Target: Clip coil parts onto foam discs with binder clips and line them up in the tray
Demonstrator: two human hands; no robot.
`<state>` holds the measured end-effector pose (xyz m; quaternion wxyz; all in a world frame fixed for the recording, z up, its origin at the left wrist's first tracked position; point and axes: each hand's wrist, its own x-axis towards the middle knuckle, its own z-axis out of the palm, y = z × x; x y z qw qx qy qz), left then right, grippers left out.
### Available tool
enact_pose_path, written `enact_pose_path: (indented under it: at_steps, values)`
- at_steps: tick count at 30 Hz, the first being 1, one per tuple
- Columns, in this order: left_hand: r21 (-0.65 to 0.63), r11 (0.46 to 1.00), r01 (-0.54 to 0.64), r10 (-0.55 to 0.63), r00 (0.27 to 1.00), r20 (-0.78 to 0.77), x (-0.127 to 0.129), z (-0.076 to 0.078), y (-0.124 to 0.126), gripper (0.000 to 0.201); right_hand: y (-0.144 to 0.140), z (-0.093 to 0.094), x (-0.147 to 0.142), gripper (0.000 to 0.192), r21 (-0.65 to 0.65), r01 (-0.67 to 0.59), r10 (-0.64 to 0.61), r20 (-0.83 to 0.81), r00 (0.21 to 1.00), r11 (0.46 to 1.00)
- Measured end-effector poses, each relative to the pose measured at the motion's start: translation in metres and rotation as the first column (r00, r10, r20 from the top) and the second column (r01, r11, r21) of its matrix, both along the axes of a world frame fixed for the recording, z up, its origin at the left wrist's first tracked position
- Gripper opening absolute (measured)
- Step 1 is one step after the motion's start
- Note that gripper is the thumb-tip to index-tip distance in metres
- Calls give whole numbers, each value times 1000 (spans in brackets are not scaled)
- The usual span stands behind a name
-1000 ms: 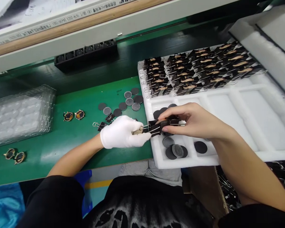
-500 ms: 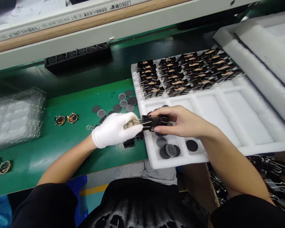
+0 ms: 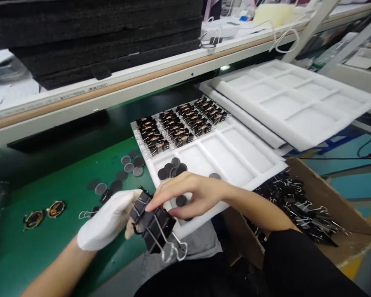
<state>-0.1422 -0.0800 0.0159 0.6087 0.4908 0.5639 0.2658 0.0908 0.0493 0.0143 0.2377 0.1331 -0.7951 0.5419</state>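
My left hand (image 3: 103, 220), in a white glove, is closed around a cluster of black binder clips (image 3: 157, 227). Wire handles stick out toward my body; the part clamped inside is mostly hidden. My bare right hand (image 3: 194, 194) has its index fingertip and thumb on the same clips from the right. Round dark discs (image 3: 129, 168) lie on the green mat beyond the glove. More dark discs (image 3: 174, 165) sit in the near-left compartment of the white foam tray (image 3: 198, 220), partly behind my right hand. A loose binder clip (image 3: 88, 213) lies beside the glove.
Rows of clipped parts (image 3: 176, 128) fill the tray's far side. Another white foam tray (image 3: 297, 99) rests beyond it. A cardboard box (image 3: 334, 202) of binder clips stands at the right. Two round gold-rimmed cases (image 3: 56, 209) lie on the mat; a shelf edge (image 3: 111, 97) runs across the back.
My view has swung right. Both hands have brought the binder clips off the tray's left edge and nearer my body, with the wire handles now turned toward me.
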Motion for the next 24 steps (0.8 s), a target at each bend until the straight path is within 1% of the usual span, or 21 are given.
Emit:
enact_pose_path:
  at_steps: [1,2,3,4,5,6,7,8,9,10,11,13,14,15,16,17,18,19,21,24]
  values:
    - [-98,995,-27,35,997,74,4,-3,-1,66,-4,-4,-3,30,50,113,-110,-59,992,992]
    - [-189,981,-36,62,989,134,7,-5,-2,67,-7,-7,-6,25,90,223,-212,-115,971,971]
    - [-252,967,-30,75,983,170,10,-7,-3,67,-8,-7,-6,23,119,311,-290,-163,943,943]
    - [-273,962,-17,67,982,176,11,-9,-4,67,-7,-6,-5,24,148,369,-337,-200,920,918]
    - [-255,967,-9,53,985,167,10,-10,-4,66,-2,-1,0,24,184,405,-361,-233,903,895]
    - [-208,978,-5,38,987,157,7,-10,-4,65,7,7,7,23,235,439,-380,-257,889,867]
    - [-147,989,-1,24,988,152,3,-10,-4,63,19,18,18,20,308,472,-404,-260,877,826]
    - [-82,997,-2,14,988,154,-2,-9,-4,61,35,29,32,17,402,520,-449,-261,854,754]
    - [-22,1000,4,-1,988,157,-8,-8,-3,58,53,42,47,16,514,549,-508,-235,829,659]
    - [28,999,16,-20,988,153,-14,-6,-2,55,74,53,64,16,635,544,-576,-185,796,548]
    - [64,997,34,-42,990,138,-19,-5,-1,52,96,61,82,18,747,506,-660,-121,742,432]
    - [107,991,74,-85,991,101,-26,-1,0,47,140,70,114,20,901,393,-815,-85,573,182]
    - [119,989,93,-103,991,86,-28,0,1,46,160,69,127,23,949,303,-872,-77,484,85]
    - [123,986,111,-121,990,73,-28,1,1,46,177,65,138,25,980,198,-918,-60,392,20]
    - [123,985,125,-133,989,61,-27,2,1,46,191,59,147,26,995,100,-951,-35,306,-4]
    - [120,983,137,-143,988,48,-26,3,1,46,203,51,153,26,1000,24,-972,-8,233,-2]
    - [116,982,146,-151,988,34,-24,3,0,47,211,43,157,27,1000,-27,-983,16,181,11]
    - [114,981,154,-158,987,22,-23,4,0,47,217,35,159,27,998,-55,-988,37,150,29]
    - [112,979,170,-172,985,8,-20,6,-1,48,222,23,159,27,996,-70,-988,64,143,54]
    - [107,977,185,-186,983,-5,-19,10,-2,48,222,14,157,25,995,-71,-982,82,170,71]
